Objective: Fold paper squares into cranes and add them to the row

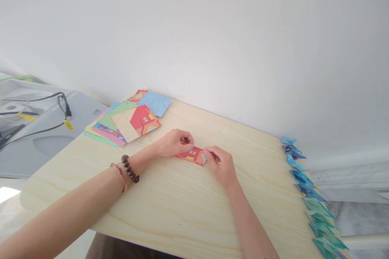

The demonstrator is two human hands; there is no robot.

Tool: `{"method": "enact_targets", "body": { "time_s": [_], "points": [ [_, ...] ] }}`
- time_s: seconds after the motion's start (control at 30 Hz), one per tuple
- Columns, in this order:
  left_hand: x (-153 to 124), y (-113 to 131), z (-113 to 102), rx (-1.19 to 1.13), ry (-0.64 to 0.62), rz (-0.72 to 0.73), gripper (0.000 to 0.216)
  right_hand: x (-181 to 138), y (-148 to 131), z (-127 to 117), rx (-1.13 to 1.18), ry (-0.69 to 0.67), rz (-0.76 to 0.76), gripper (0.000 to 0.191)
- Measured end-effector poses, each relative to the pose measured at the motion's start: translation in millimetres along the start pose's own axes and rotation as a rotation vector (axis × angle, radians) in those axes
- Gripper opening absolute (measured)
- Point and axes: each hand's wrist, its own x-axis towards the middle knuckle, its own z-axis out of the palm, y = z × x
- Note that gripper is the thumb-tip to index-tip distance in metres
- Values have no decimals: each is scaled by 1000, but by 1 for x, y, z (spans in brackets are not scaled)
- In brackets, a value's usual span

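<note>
A small folded red patterned paper [192, 156] lies flat near the middle of the light wooden table [170, 206]. My left hand [174, 142] has its fingers curled and pinches the paper's far left edge. My right hand [221, 164] presses its curled fingers on the paper's right end. Bead bracelets circle my left wrist [129, 168].
A fanned stack of coloured patterned paper sheets [129, 119] lies at the table's far left corner. Several folded blue and green paper pieces [310, 194] line the right edge. A grey device with black cables [42, 129] stands left of the table. A white wall rises behind.
</note>
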Motion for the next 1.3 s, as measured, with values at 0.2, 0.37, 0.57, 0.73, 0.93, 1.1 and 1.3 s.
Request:
{"method": "enact_targets", "body": {
  "time_s": [0.2, 0.37, 0.57, 0.73, 0.93, 1.1, 1.3],
  "points": [
    [-1, -2, -5, 85, -56, 10, 14, -3, 6, -7, -26, 1, -17, 19],
    [-1, -1, -10, 124, -95, 31, 15, -5, 8, -14, -15, 7, -3, 19],
    [-2, -4, -15, 144, -102, 39, 14, -5, 12, -21, -28, -10, 30, 20],
    [-3, -8, -17, 230, -135, 89, 14, -5, 19, -29, -16, -42, 72, 22],
    [-5, -3, -10, 354, -91, 246, 17, -4, 22, -28, -35, -94, 75, 23],
    [-4, 0, -6, 480, -154, 446, 18, -3, 20, -15, -35, 3, 131, 23],
    [-4, -4, -7, 578, -157, 485, 26, -4, 21, -10, -4, 64, 241, 38]
  ]
}}
